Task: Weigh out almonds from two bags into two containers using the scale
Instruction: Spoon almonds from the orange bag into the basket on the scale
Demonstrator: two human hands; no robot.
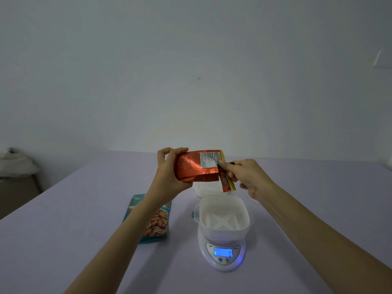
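Two hands are up over the middle of the frame, both on the orange bag (195, 166), which I hold sideways in the air above the far half of the table (84, 209). My left hand (167, 170) wraps round the bag's left end, with the thumb on top and the fingers curled behind. My right hand (244, 175) pinches the bag's right edge between thumb and forefinger, where a narrow yellow-and-orange strip (228, 183) hangs down, attached only at its top. Something small and dark shows at those fingertips; I cannot tell what it is.

Just below the strip, a white container (244, 211) with a slotted insert sits on the scale (222, 253) at lower centre, and the scale's blue display reads zero. A second white container (203, 187) stands just behind the first, its far side hidden by the bag.

Left of the scale, the teal almond bag (157, 221) lies flat, and my left forearm crosses over its upper part. A strip of bare cloth separates it from the scale.

Bare table runs wide on both sides of the frame. Its left edge runs diagonally toward the lower left, and its far edge meets the wall (191, 81) just behind my hands. Pale bedding (14, 164) sits past the left edge.
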